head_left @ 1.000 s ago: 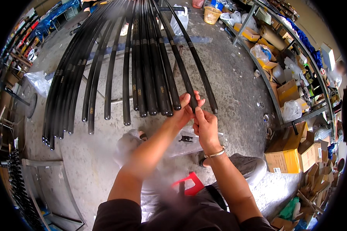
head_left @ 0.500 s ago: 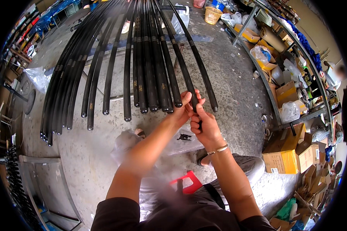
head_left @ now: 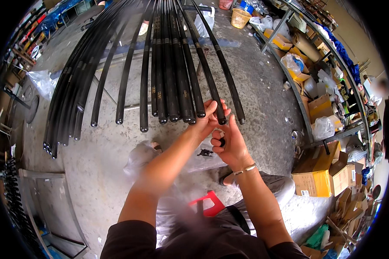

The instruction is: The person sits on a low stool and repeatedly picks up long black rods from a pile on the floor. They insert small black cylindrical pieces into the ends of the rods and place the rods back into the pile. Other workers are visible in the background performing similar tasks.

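Note:
Long black tapered rods, like fishing rod blanks, fan out toward me with rounded near ends. My left hand (head_left: pixel 204 122) is closed around one rod (head_left: pixel 213 94), close to its near end, right of the middle. That end shows beyond the fingers. Just below and right of it is my right hand (head_left: pixel 232 146), thumb raised, other fingers curled around a small black round piece (head_left: pixel 222 141). The piece is mostly hidden, and its kind cannot be made out. Another rod (head_left: pixel 231 90) hangs alone to the right. Several more rods (head_left: pixel 173 86) lie close together left of my hands.
A red plastic stool (head_left: pixel 212 203) is beneath me, and a plastic bag with small black parts (head_left: pixel 205 153) lies below my wrists. On the right stand a metal shelf (head_left: pixel 304 108) full of boxes and bags and a carton (head_left: pixel 314 172). A metal frame (head_left: pixel 43 174) is at left.
My right hand has drawn slightly away from the rod's end, its thumb lifting off and uncovering that end. One rod in the left half has left its place beside its neighbours.

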`<state>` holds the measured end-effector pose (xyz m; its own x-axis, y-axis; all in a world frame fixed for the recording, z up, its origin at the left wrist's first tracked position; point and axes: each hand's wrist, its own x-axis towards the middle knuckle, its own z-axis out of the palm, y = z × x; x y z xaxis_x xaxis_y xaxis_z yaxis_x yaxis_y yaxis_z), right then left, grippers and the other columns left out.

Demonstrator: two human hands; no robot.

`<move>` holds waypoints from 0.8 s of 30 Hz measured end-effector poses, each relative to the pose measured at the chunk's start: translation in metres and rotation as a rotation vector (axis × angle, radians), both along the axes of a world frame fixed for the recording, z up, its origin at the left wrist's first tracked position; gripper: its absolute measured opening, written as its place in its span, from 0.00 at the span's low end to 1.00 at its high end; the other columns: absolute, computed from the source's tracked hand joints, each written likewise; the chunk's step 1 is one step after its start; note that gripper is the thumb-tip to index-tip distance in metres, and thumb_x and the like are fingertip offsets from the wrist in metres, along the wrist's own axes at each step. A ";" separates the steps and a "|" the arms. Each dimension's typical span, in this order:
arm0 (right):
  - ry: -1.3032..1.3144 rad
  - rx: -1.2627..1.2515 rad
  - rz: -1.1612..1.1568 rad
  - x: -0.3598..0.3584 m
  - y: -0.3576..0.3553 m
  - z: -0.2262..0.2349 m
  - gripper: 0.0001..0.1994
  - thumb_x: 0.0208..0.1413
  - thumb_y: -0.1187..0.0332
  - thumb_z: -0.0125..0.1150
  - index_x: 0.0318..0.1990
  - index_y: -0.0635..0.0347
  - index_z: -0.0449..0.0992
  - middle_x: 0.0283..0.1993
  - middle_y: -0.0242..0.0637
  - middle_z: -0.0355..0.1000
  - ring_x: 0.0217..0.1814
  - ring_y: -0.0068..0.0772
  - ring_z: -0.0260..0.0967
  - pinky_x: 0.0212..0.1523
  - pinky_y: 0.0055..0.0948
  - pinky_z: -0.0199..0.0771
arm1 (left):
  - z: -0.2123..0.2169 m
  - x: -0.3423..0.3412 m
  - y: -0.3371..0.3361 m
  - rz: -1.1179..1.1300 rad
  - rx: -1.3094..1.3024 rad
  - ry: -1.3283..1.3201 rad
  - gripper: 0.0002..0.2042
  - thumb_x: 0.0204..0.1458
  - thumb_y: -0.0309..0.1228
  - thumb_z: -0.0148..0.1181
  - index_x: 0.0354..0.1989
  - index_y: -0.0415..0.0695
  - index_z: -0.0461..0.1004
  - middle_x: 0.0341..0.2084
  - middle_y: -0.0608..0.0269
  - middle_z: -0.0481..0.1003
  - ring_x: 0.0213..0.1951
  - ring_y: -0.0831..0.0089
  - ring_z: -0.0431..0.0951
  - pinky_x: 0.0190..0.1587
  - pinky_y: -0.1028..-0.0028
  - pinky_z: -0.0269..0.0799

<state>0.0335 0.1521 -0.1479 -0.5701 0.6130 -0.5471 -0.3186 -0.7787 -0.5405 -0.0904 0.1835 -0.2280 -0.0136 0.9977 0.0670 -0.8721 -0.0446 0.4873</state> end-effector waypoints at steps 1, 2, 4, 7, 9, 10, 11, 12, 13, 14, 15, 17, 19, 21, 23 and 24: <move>0.074 0.020 0.065 0.005 0.005 -0.014 0.21 0.57 0.45 0.50 0.38 0.56 0.70 0.26 0.24 0.56 0.26 0.19 0.52 0.20 0.15 0.48 | 0.004 0.000 -0.002 -0.005 -0.027 -0.005 0.17 0.54 0.41 0.56 0.43 0.40 0.70 0.33 0.64 0.73 0.41 0.69 0.77 0.53 0.68 0.70; -0.020 0.115 0.039 0.006 0.006 -0.017 0.23 0.56 0.43 0.47 0.38 0.56 0.70 0.26 0.24 0.57 0.26 0.19 0.53 0.20 0.15 0.48 | 0.006 0.001 -0.003 -0.011 -0.054 -0.009 0.17 0.54 0.41 0.56 0.43 0.40 0.70 0.33 0.64 0.73 0.41 0.69 0.77 0.53 0.67 0.69; -0.206 0.297 -0.015 0.001 0.003 -0.013 0.27 0.56 0.39 0.43 0.39 0.56 0.70 0.26 0.25 0.57 0.27 0.20 0.54 0.20 0.15 0.49 | 0.005 -0.001 -0.002 0.014 -0.044 0.004 0.17 0.53 0.41 0.57 0.43 0.40 0.70 0.33 0.65 0.73 0.41 0.69 0.77 0.54 0.67 0.69; 0.008 0.030 0.026 0.003 0.003 -0.004 0.21 0.56 0.45 0.51 0.37 0.54 0.70 0.27 0.25 0.58 0.27 0.20 0.54 0.20 0.16 0.50 | 0.004 -0.003 -0.003 0.026 -0.043 0.035 0.17 0.53 0.41 0.57 0.43 0.41 0.70 0.33 0.65 0.73 0.42 0.69 0.77 0.53 0.67 0.70; -0.090 0.161 -0.044 -0.001 0.001 -0.008 0.20 0.55 0.46 0.52 0.37 0.53 0.69 0.27 0.26 0.58 0.27 0.21 0.54 0.20 0.16 0.51 | 0.005 -0.003 -0.003 0.016 -0.042 0.043 0.17 0.53 0.42 0.57 0.44 0.42 0.70 0.33 0.66 0.73 0.42 0.69 0.77 0.53 0.67 0.70; -0.138 0.224 -0.080 -0.003 0.000 -0.009 0.19 0.55 0.46 0.52 0.37 0.53 0.69 0.27 0.26 0.58 0.27 0.21 0.54 0.20 0.16 0.51 | 0.005 -0.001 -0.002 0.007 -0.039 0.038 0.17 0.52 0.42 0.58 0.44 0.42 0.70 0.34 0.66 0.73 0.42 0.69 0.77 0.52 0.67 0.70; -0.074 0.153 -0.050 -0.001 0.001 -0.006 0.18 0.55 0.47 0.53 0.37 0.52 0.69 0.27 0.26 0.59 0.27 0.21 0.55 0.20 0.16 0.51 | 0.006 0.000 -0.002 -0.002 -0.037 0.034 0.18 0.52 0.42 0.58 0.44 0.42 0.70 0.34 0.66 0.73 0.42 0.69 0.76 0.52 0.67 0.70; -0.010 0.083 -0.019 0.000 0.003 -0.001 0.16 0.55 0.49 0.54 0.37 0.51 0.69 0.27 0.26 0.59 0.27 0.21 0.55 0.20 0.16 0.51 | 0.006 -0.001 -0.003 0.000 -0.049 0.039 0.18 0.52 0.43 0.58 0.44 0.42 0.70 0.34 0.67 0.73 0.42 0.69 0.76 0.52 0.67 0.70; 0.054 0.012 0.013 0.001 0.005 0.001 0.15 0.55 0.50 0.55 0.37 0.50 0.68 0.27 0.26 0.59 0.27 0.21 0.56 0.20 0.16 0.51 | 0.008 -0.001 -0.004 0.002 -0.062 0.044 0.18 0.52 0.43 0.58 0.44 0.43 0.70 0.34 0.67 0.73 0.42 0.69 0.76 0.51 0.67 0.71; -0.016 0.072 -0.016 0.000 0.004 -0.003 0.16 0.55 0.49 0.54 0.37 0.51 0.68 0.27 0.26 0.59 0.27 0.21 0.56 0.20 0.16 0.51 | 0.008 -0.002 -0.005 0.004 -0.074 0.050 0.18 0.52 0.43 0.58 0.43 0.43 0.70 0.34 0.67 0.73 0.42 0.69 0.76 0.51 0.67 0.71; -0.088 0.133 -0.046 -0.001 0.002 -0.009 0.17 0.56 0.48 0.52 0.37 0.51 0.68 0.27 0.26 0.59 0.27 0.21 0.56 0.20 0.16 0.51 | 0.007 -0.002 -0.004 0.001 -0.054 0.050 0.18 0.52 0.43 0.58 0.43 0.43 0.70 0.33 0.67 0.73 0.43 0.69 0.76 0.50 0.66 0.71; -0.092 0.139 -0.052 -0.001 0.002 -0.009 0.16 0.56 0.48 0.52 0.37 0.51 0.67 0.27 0.26 0.59 0.28 0.21 0.56 0.20 0.16 0.51 | 0.004 -0.001 -0.002 -0.005 -0.014 0.052 0.18 0.52 0.44 0.58 0.43 0.43 0.70 0.33 0.67 0.73 0.43 0.69 0.76 0.49 0.66 0.71; 0.044 0.024 -0.011 0.002 0.004 -0.003 0.14 0.56 0.51 0.55 0.36 0.50 0.67 0.27 0.26 0.60 0.28 0.21 0.57 0.20 0.16 0.51 | 0.007 -0.001 -0.003 -0.004 -0.063 0.065 0.17 0.52 0.44 0.58 0.43 0.44 0.70 0.33 0.67 0.73 0.44 0.69 0.75 0.49 0.66 0.72; -0.100 0.173 -0.060 -0.002 0.001 -0.005 0.17 0.56 0.47 0.52 0.37 0.51 0.67 0.27 0.25 0.59 0.27 0.21 0.56 0.20 0.16 0.50 | 0.006 -0.002 -0.003 -0.006 -0.071 0.068 0.17 0.52 0.44 0.57 0.43 0.44 0.70 0.34 0.67 0.73 0.44 0.69 0.75 0.48 0.66 0.72; -0.092 0.182 -0.038 -0.001 0.001 -0.005 0.17 0.56 0.47 0.51 0.37 0.51 0.67 0.27 0.25 0.59 0.27 0.21 0.56 0.20 0.16 0.50 | 0.001 -0.002 -0.001 -0.010 -0.037 0.060 0.18 0.52 0.44 0.57 0.44 0.44 0.70 0.34 0.67 0.73 0.44 0.68 0.75 0.47 0.67 0.72; -0.014 0.120 0.004 0.002 0.004 -0.005 0.16 0.56 0.48 0.52 0.37 0.51 0.68 0.27 0.25 0.59 0.28 0.21 0.56 0.20 0.16 0.50 | -0.001 -0.002 0.000 -0.009 -0.035 0.062 0.18 0.53 0.44 0.57 0.44 0.44 0.70 0.34 0.68 0.73 0.44 0.68 0.75 0.47 0.67 0.72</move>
